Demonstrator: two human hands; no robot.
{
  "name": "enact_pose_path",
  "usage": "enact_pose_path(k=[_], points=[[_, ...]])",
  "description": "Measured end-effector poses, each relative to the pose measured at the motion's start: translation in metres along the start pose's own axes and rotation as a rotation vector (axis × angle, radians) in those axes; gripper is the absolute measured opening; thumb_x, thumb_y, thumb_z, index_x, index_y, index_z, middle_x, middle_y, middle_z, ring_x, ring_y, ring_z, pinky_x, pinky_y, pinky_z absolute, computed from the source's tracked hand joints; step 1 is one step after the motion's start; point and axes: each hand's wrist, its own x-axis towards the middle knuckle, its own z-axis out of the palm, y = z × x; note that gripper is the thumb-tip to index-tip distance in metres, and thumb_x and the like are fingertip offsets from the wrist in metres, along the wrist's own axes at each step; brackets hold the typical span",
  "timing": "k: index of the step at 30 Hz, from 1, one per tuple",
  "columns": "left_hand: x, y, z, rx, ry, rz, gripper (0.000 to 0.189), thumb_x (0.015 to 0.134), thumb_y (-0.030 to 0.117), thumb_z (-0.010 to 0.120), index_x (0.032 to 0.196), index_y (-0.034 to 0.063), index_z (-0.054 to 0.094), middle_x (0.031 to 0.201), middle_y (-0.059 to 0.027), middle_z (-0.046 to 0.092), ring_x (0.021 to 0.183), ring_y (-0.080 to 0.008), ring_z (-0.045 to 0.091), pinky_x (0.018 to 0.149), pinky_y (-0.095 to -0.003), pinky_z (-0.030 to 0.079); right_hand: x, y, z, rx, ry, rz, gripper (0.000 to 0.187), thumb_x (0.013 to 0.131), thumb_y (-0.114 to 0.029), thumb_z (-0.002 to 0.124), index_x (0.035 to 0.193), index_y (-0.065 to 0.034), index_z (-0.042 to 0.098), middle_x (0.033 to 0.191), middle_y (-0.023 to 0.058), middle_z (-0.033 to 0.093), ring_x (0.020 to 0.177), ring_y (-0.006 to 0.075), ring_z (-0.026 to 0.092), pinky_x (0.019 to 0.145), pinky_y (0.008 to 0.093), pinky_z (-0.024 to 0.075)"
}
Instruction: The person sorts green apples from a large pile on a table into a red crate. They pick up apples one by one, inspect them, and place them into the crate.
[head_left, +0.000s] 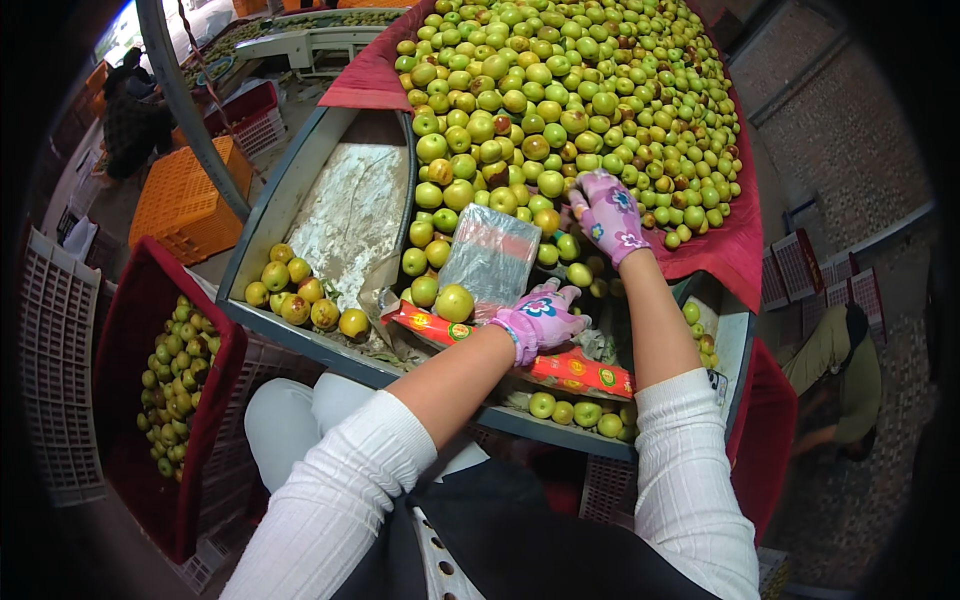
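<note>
A large heap of green jujubes (555, 97), some with brown-red patches, slopes down toward me on red cloth (367, 75). My right hand (611, 214), in a pink flowered glove, reaches to the heap's lower edge; its fingers curl down among the fruit and their grip is hidden. My left hand (544, 315), gloved alike, is palm down with fingers spread above the tray's front part, nothing visible in it. Beside it lies a film-wrapped block (491, 255). Red printed wrapping (581, 373) runs along the front beneath my left wrist. Loose jujubes (585, 412) sit in the front trough.
The tray's left compartment (349, 195) has several jujubes at its near end. A red-lined crate (169, 330) of jujubes stands left, near orange crates (187, 202) and a metal pole (180, 97). A phone (718, 382) lies at right; a person (847, 375) bends beyond.
</note>
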Motion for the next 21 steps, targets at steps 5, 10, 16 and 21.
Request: enact_pose_path(k=[5,10,16,21], points=[[0.005,-0.021,0.004,0.208,-0.034,0.163,0.050,0.092,0.044,0.051,0.124,0.0064,0.060,0.127,-0.0245,0.052,0.120,-0.0400,0.049,0.105,-0.0461,0.039,0.030,-0.076,0.021,0.084,-0.040,-0.466,0.030,0.094,-0.028,0.055,0.118,-0.0142,0.067,0.137,0.0119,0.055,0.118,0.0345,0.055,0.101,0.0444,0.0434],[0.001,-0.010,0.000,0.121,-0.021,0.083,0.056,0.092,0.046,0.050,0.129,0.0038,0.056,0.132,-0.0271,0.051,0.125,-0.0401,0.047,0.107,-0.0452,0.038,0.042,-0.065,0.028,0.010,-0.072,-0.408,0.019,0.088,-0.025,0.059,0.094,-0.0107,0.070,0.141,0.0070,0.053,0.113,0.0338,0.058,0.094,0.0466,0.0463],[-0.005,-0.006,-0.002,0.012,0.016,-0.009,0.067,0.091,0.049,0.055,0.141,0.0042,0.047,0.133,-0.0283,0.048,0.128,-0.0407,0.046,0.109,-0.0415,0.037,0.011,-0.029,0.022,-0.157,-0.033,-0.298,0.026,0.085,-0.029,0.064,0.108,-0.0164,0.068,0.129,0.0097,0.057,0.113,0.0338,0.056,0.095,0.0462,0.0462],[-0.001,-0.010,0.004,-0.010,0.046,0.015,0.063,0.092,0.046,0.056,0.139,0.0053,0.049,0.139,-0.0274,0.046,0.134,-0.0399,0.041,0.112,-0.0414,0.035,-0.010,0.004,0.005,-0.322,-0.175,-0.118,0.032,0.088,-0.038,0.059,0.100,-0.0106,0.070,0.107,0.0135,0.065,0.102,0.0331,0.061,0.085,0.0458,0.0490]])
